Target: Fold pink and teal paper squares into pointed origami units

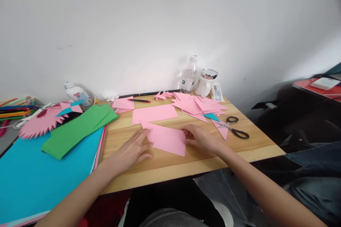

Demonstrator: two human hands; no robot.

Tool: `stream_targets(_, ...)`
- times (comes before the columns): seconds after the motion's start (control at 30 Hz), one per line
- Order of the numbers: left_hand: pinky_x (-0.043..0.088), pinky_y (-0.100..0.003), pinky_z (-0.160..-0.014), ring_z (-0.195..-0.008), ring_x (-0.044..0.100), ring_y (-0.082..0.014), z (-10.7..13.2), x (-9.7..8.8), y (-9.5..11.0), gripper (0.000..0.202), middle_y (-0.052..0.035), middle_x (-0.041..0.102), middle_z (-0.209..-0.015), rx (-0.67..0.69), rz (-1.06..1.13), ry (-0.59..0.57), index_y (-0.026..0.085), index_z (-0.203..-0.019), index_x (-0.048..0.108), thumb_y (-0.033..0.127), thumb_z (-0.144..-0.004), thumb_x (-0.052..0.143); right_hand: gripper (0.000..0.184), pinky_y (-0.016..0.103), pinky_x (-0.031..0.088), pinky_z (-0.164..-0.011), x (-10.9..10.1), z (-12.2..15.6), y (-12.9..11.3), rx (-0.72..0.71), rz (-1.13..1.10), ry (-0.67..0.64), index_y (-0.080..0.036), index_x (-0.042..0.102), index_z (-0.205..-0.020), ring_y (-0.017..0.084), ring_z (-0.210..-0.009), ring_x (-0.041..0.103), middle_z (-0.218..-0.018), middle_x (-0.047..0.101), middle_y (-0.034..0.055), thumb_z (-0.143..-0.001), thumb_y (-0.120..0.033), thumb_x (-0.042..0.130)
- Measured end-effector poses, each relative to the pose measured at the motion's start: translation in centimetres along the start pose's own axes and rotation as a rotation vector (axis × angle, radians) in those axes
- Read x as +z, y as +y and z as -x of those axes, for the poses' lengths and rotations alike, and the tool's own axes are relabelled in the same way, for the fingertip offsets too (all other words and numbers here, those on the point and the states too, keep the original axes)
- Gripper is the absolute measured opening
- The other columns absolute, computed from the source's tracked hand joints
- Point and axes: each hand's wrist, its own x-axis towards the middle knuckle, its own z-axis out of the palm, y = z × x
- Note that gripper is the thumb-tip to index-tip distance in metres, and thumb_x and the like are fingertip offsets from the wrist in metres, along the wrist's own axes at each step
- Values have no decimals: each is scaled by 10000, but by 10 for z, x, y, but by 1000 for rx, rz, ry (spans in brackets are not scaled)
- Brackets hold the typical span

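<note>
The light is bright and soft on the worktop [218, 154], and the white wall [119, 25] glows in the middle of the frame. The wall turns grey on the right, with a dark smudge in the top right corner. A soft shadow sits on the wall left of the bottle [188, 79], and the shiny mug lid [209, 73] gleams. Under the worktop it is very dark. My left hand [135, 146] looks a bit smeary. Near the side edges things look stretched, and the bottom right is fuzzy.
</note>
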Motion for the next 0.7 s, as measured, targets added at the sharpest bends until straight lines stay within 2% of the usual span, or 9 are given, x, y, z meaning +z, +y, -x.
stream_targets(0.07,466,-389,-970,-1199,511,-277,-3,6,6,305,-166,492,-1312,-3,-44,3,145,-1119,640,331,-918,506,145,282,400,-635,3,-4,-2,16,-52,21,-160,596,-851,178,-736,540,-815,589,41,-708,-140,603)
stream_targets(0.13,502,-384,-910,-1104,572,-263,-7,10,13,283,-151,583,-1186,-25,-106,16,124,-1131,611,284,-922,507,148,267,416,-613,6,-7,-1,9,-95,21,-163,580,-858,163,-715,551,-814,599,34,-713,-152,607)
stream_targets(0.23,531,-388,-805,-937,614,-257,-12,10,21,237,-117,636,-1001,-31,-175,10,113,-1064,617,271,-904,543,144,254,455,-610,9,-11,5,-14,-175,23,-170,555,-910,146,-703,577,-801,616,19,-766,-173,572)
stream_targets(0.3,524,-397,-790,-895,605,-262,-13,8,23,225,-107,636,-936,-9,-209,17,102,-1020,625,273,-881,581,160,258,473,-626,9,-13,9,-34,-243,48,-171,548,-954,141,-706,588,-807,619,18,-794,-169,535)
stream_targets(0.43,505,-399,-825,-930,584,-262,-14,11,23,219,-121,625,-997,26,-197,65,98,-953,639,296,-871,596,342,273,506,-675,10,-12,13,-75,-362,90,-181,533,-1127,137,-740,619,-897,641,35,-803,-106,455)
stream_targets(0.5,500,-406,-839,-952,579,-265,-14,15,21,222,-127,620,-1021,33,-156,101,96,-944,638,300,-869,598,380,291,525,-719,12,-12,13,-86,-384,106,-189,552,-1154,152,-808,637,-947,657,48,-800,-95,450)
stream_targets(0.7,492,-401,-837,-958,561,-250,-21,16,15,167,-105,600,-998,-2,9,112,126,-949,600,279,-888,571,245,347,530,-828,19,-15,16,-150,-301,209,-202,683,-952,211,-994,635,-1079,674,76,-831,-134,481)
